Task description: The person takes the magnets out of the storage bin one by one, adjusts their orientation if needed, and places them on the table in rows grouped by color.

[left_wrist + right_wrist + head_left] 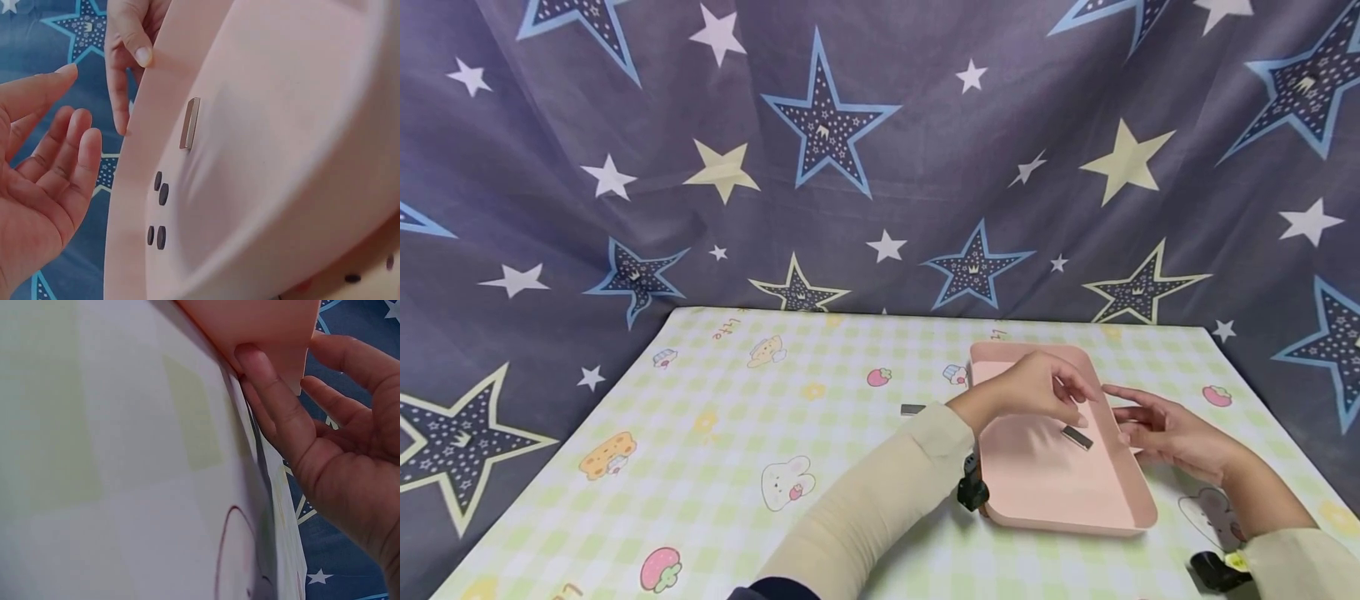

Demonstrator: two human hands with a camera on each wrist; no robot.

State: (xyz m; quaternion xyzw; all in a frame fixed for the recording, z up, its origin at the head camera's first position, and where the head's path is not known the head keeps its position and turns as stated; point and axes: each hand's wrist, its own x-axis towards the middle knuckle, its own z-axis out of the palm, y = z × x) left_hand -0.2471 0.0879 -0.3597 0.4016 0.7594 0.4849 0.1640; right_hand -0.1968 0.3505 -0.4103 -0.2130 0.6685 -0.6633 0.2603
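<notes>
A shallow pink tray (1060,492) stands on the table. Inside lies a small flat metal bar (1077,437), also seen in the left wrist view. Several small dark oval discs (162,194) sit near one wall of the tray there; my left hand hides them in the head view. That left hand (1041,385) reaches over the tray, fingers loosely bent and holding nothing, just above the metal bar. Beside the tray's right wall is my right hand (1180,437), its fingertips against the outer side and at the rim, fingers mostly extended.
A second metal bar (913,409) lies on the table left of the tray, partly behind my left sleeve (880,492). The green-checked tablecloth (722,500) carries printed cartoon figures. A dark curtain with stars (827,217) hangs behind the table.
</notes>
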